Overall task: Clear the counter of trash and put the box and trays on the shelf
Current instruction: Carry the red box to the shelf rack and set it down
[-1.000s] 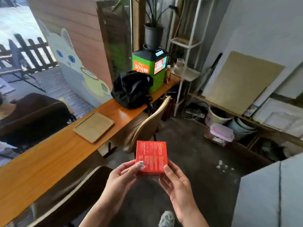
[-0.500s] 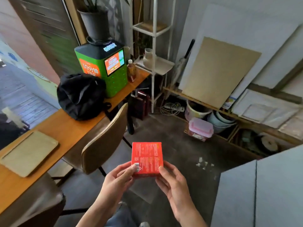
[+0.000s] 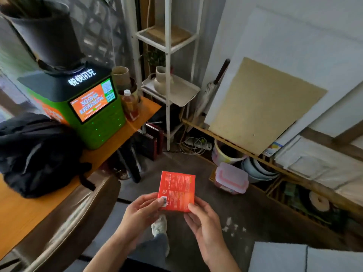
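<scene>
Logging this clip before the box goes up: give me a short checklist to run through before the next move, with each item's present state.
1. Red box held by both hands: ok, left hand and right hand pinch its lower corners.
2. Box closed: cannot tell.
3. White shelf in view: ok.
4. Free space on the shelf's cream tray: ok, beside the vase.
5. Floor path to the shelf: ok, no obstacle visible.

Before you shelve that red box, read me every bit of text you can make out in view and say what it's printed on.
Green kiosk, black top: lit white Chinese characters, too blurred to quote reliably.
Kiosk's screen: "30" and "30%" amid blurred Chinese; QR code unreadable.
Red box, held by left hand and right hand: barcode and fine print, too small.
Bottle: no readable label.
</scene>
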